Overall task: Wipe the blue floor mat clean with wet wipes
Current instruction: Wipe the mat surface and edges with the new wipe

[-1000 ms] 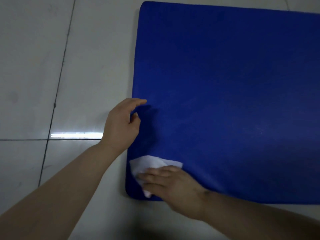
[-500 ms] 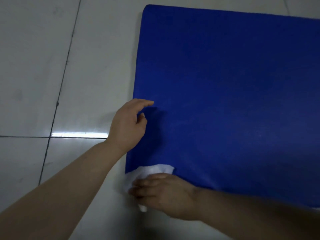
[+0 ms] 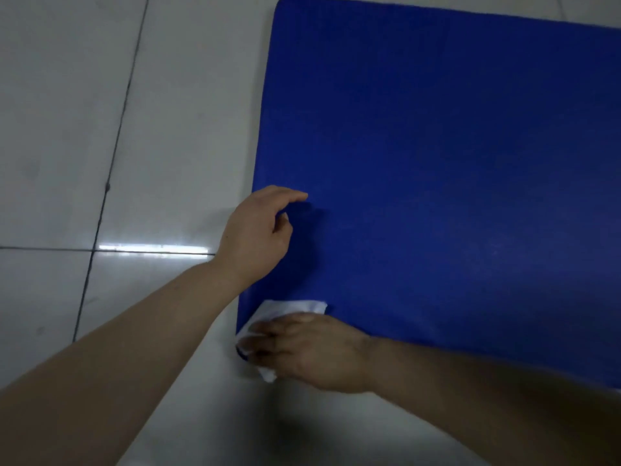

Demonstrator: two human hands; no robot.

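Left hand (image 3: 253, 237) at mat's left edge, fingers loosely curled, holding nothing, fingertips seemingly resting on blue floor mat (image 3: 437, 163) lying flat on tiled floor (image 3: 100, 129). Better pressed flatter to pin the edge. Right hand (image 3: 312, 351) at near-left corner, fingers flat, pressing white wet wipe (image 3: 289, 307) half over the mat's edge. Best kept spread, firm even pressure, overlapping strokes rightward across unwiped area.
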